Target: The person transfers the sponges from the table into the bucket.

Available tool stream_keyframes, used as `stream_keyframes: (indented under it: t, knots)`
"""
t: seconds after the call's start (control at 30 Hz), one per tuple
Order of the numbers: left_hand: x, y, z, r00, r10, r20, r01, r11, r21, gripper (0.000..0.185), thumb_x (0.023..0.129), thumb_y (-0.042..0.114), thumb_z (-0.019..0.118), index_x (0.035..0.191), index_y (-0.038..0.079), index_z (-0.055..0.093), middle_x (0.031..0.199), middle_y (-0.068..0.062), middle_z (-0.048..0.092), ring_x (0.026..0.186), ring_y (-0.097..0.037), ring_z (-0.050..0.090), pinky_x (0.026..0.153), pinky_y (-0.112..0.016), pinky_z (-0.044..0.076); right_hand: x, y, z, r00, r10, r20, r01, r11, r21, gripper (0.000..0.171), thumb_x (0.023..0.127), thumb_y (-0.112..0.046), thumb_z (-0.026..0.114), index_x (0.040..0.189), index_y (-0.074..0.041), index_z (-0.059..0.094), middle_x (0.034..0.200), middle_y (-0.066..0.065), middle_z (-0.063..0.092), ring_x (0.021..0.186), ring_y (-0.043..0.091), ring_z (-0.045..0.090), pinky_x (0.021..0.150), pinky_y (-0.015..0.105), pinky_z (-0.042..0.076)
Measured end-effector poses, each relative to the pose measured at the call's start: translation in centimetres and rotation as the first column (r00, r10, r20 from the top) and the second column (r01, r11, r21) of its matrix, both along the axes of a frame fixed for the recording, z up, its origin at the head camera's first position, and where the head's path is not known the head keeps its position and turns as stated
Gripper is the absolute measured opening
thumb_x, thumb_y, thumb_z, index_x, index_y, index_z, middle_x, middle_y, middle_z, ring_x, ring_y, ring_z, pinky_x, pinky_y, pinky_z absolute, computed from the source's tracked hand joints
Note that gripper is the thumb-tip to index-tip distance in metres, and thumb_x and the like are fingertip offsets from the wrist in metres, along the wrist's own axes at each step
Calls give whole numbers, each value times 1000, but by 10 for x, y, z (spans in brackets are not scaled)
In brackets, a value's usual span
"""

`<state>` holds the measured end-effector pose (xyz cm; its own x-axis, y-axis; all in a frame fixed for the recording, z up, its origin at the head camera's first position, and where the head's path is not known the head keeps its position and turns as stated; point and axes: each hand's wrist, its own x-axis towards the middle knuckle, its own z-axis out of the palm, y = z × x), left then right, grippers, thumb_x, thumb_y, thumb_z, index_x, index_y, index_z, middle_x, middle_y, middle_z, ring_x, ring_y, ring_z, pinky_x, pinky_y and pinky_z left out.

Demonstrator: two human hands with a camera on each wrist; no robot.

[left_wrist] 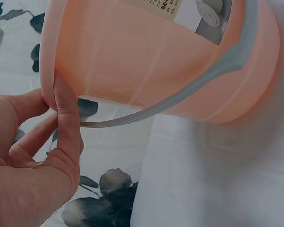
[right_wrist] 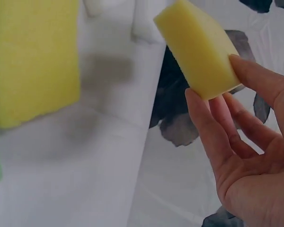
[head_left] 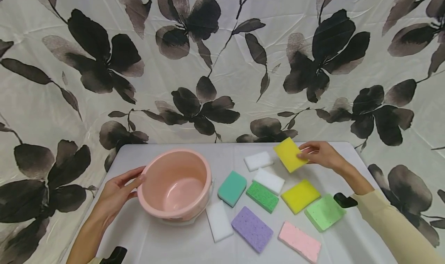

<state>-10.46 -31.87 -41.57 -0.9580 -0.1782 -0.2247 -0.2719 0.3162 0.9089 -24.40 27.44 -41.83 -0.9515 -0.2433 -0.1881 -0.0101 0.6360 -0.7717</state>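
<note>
On the left of the table stands a pink bucket [head_left: 175, 213] with a grey handle [left_wrist: 189, 94]. My left hand [head_left: 118, 188] pinches its rim between thumb and fingers, as the left wrist view [left_wrist: 42, 156] also shows from close by. Above the table's back right, my right hand [head_left: 321, 154] holds a yellow sponge [head_left: 289, 154] by one end, thumb on one face and fingertips on the other. In the right wrist view the same yellow sponge [right_wrist: 199, 52] is raised off the table. Just below it on the table lies a second yellow sponge [head_left: 300, 196].
Around the middle and right lie a teal sponge [head_left: 232, 188], a green sponge [head_left: 262, 196], a light green sponge [head_left: 325, 213], a purple sponge [head_left: 252, 229], a pink sponge [head_left: 299, 241] and several white sponges [head_left: 219, 221]. A floral cloth [head_left: 236, 63] hangs behind the white table [head_left: 167, 244].
</note>
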Motion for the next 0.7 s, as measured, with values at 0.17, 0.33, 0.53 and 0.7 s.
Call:
stream_keyframes:
  t: [0.17,0.33,0.53,0.7]
  knots:
    - [1,0,0,1000,1,-8,-1,1000,0,68,100,43,66,154,7,46,156,-17,43,101,8,59,82,-21,58,2,-8,10,1000,-10,28,11,999,-31,62,93,-33,78,135,7,57,117,21,66,96,24,69,85,36,61]
    - [1,0,0,1000,1,-17,-1,1000,-2,69,100,44,66,154,7,47,156,-17,43,102,8,59,82,-20,57,5,-18,19,999,-5,45,8,998,-64,61,94,-33,78,135,7,58,115,19,67,95,22,69,88,39,60]
    - [2,0,0,1000,-3,-28,3,1000,-4,68,100,44,67,154,7,48,155,-18,45,101,6,60,81,-21,58,8,-30,27,999,1,49,2,998,-66,61,93,-35,78,135,5,59,115,18,67,97,22,69,89,39,60]
    - [3,1,0,999,-11,-33,11,1000,-22,68,100,44,66,154,7,48,155,-18,45,101,7,59,81,-21,58,7,-40,37,999,25,37,-21,995,-94,60,93,-35,78,134,4,59,115,17,67,98,22,69,89,39,60]
